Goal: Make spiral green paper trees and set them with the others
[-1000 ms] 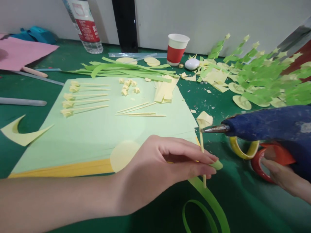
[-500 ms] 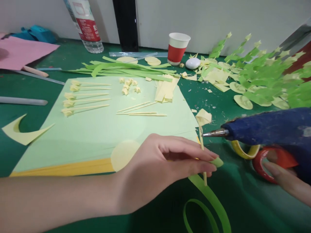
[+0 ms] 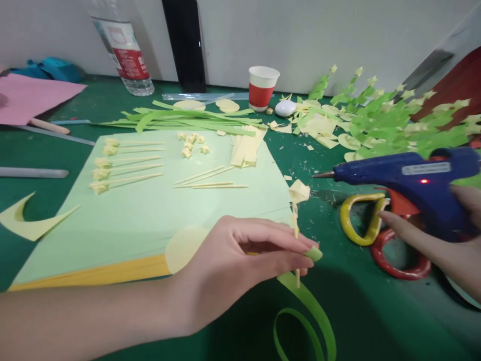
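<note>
Pinched in my left hand [image 3: 259, 250] is a thin wooden toothpick [image 3: 296, 233], upright, with a pale yellow folded-paper flower [image 3: 299, 190] on its top end. The same fingers hold a green paper strip [image 3: 313, 253], whose tail [image 3: 319, 311] curls down below the hand. At the right, my right hand [image 3: 443, 245] grips a blue hot glue gun [image 3: 394, 169] by its handle, a red light glowing on its side. The gun's metal nozzle points left, apart from the toothpick. Beneath it lie scissors [image 3: 363, 220] with yellow and red handles.
Light green paper sheets [image 3: 150, 210] carry several star-tipped sticks [image 3: 131, 160], loose paper stars [image 3: 191, 143], bare toothpicks [image 3: 210, 183] and yellow strips [image 3: 246, 148]. Behind are green strips [image 3: 180, 120], a paper cup [image 3: 263, 90], a bottle [image 3: 130, 60] and green paper plants [image 3: 406, 120].
My right hand has drawn the glue gun up and right, away from the toothpick. A wisp of glue shows by the stick. The whole view has shifted slightly.
</note>
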### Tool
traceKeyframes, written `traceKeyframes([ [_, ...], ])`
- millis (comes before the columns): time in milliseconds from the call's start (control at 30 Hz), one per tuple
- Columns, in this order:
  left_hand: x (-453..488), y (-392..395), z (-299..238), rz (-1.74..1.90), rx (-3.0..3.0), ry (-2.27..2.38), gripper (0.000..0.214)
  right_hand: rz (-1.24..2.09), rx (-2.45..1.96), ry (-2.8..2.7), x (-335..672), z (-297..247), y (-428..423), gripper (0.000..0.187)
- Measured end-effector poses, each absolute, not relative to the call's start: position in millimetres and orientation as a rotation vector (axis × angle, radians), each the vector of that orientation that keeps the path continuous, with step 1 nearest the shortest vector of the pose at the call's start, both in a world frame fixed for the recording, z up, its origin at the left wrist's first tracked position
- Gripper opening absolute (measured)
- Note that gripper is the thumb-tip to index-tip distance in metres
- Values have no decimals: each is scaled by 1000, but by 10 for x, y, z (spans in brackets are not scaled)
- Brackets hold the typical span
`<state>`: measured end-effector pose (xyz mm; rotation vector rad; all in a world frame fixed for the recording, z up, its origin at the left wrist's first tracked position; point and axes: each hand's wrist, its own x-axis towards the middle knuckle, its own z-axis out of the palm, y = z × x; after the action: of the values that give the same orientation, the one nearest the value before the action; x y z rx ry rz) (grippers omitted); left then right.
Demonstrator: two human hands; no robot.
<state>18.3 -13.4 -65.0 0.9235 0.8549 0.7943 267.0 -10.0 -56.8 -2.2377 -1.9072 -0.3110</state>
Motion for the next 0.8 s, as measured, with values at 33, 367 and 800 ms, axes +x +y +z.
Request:
traceKeyframes([
  [33,181,-133,-644,791,938,859,17,-233,-2289,-1865,2647,-532,-53,51],
  [367,182,-157,-562,816,1150,916,14,-286,-1652,-1918,2377,-522,-156,50],
  [800,124,-142,-148,1072,1429,957,21,1349,-1190,-1690,1742,-170,-109,21],
])
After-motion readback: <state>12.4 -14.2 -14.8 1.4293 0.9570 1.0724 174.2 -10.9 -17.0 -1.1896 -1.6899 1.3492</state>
